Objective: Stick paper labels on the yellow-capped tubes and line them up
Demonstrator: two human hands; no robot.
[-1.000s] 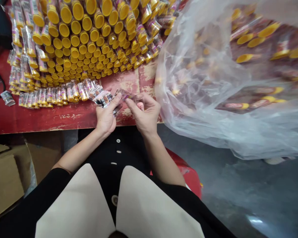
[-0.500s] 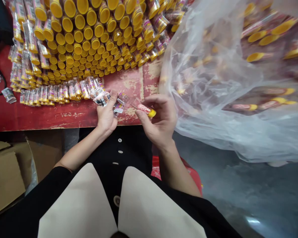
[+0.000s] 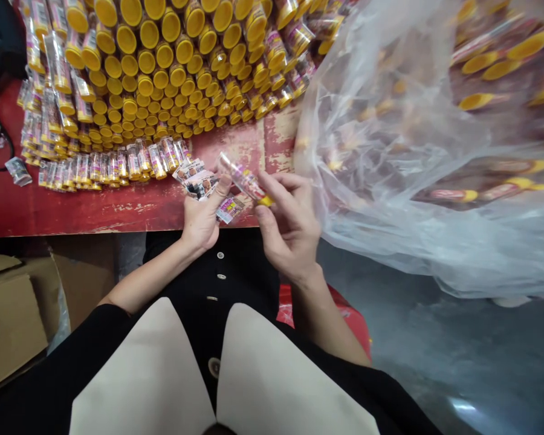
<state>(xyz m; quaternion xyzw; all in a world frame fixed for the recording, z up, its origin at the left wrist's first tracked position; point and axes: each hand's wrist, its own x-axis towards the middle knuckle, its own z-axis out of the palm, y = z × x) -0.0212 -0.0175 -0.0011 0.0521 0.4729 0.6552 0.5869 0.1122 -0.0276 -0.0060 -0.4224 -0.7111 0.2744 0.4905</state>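
In my left hand (image 3: pixel 202 216) is a fanned bunch of small printed labels (image 3: pixel 199 181), pinched under the thumb. One purple and yellow label (image 3: pixel 230 208) sticks out on the right side of that hand. My right hand (image 3: pixel 292 226) grips a clear tube (image 3: pixel 242 176) by its yellow-capped end, between thumb and fingers. The tube tilts up and to the left, and a printed label shows inside or on it; I cannot tell which. Both hands are over the front edge of the red table (image 3: pixel 140 208).
A big stack of yellow-capped tubes (image 3: pixel 163 54) covers the back of the table, with a row of tubes (image 3: pixel 113 166) before it. At right bulges a clear plastic bag (image 3: pixel 390 211) of more tubes. A cardboard box (image 3: pixel 13 326) is at lower left, a red stool (image 3: pixel 349 314) below.
The tube in my right hand has shifted up and left, and its clear part now shows a printed label along it. The purple label by my left hand is more exposed.
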